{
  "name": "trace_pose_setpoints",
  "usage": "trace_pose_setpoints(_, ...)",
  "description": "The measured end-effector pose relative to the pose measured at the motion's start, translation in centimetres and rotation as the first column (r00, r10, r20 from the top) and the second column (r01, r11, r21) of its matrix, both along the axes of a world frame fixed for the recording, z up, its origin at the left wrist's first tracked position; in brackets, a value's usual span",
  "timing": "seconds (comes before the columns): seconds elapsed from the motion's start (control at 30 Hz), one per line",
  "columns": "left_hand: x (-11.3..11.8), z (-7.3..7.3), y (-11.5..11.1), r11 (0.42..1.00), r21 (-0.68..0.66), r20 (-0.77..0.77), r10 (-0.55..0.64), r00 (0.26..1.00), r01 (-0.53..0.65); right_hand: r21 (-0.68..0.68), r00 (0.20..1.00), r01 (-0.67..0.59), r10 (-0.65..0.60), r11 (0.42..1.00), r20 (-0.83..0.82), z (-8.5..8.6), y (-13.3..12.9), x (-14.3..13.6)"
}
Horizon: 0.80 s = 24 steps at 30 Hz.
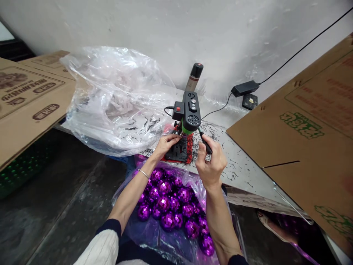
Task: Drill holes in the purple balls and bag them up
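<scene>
A small black bench drill press (190,110) with a red switch and a green band stands on the white table. My right hand (211,162) is closed around its black-gripped lever (206,142). Beneath the machine's head, my left hand (166,144) has its fingers pinched together close to the tool; what they hold, if anything, is too small to make out. Below my hands, many shiny purple faceted balls (168,206) lie in a clear plastic bag (149,235). Red material (189,147) edges the machine's black base (176,151).
A large clear plastic bag (118,99) spreads at the left. Cardboard boxes (303,121) flank both sides. Behind the machine stands a dark-capped spray can (194,76). A power adapter (245,88) with cable lies at the back right. Thin black scraps (234,162) litter the table.
</scene>
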State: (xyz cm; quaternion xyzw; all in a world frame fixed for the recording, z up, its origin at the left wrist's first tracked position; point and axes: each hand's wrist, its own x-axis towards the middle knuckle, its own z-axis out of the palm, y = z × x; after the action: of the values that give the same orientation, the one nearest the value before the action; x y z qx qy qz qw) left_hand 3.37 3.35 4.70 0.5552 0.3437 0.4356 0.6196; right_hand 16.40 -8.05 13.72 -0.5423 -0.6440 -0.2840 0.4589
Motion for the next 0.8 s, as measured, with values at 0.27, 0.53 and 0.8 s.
trace_pose_setpoints(0.27,0.7,0.6,-0.4,1.000,0.028,0.034,-0.004,0.999,0.003,0.012,1.000,-0.012,0.012,1.000,-0.008,0.1,0.1,0.0)
trace_pose_setpoints(0.53,0.6,-0.2,0.2,0.998,0.056,0.042,-0.018,0.999,0.015,0.001,0.998,-0.051,0.051,0.999,-0.037,-0.2,-0.1,0.1)
trace_pose_setpoints(0.8,-0.3,0.4,0.1,0.860,0.500,-0.153,0.204,0.967,-0.103,-0.012,0.998,-0.061,0.061,0.998,-0.023,-0.2,-0.3,0.4)
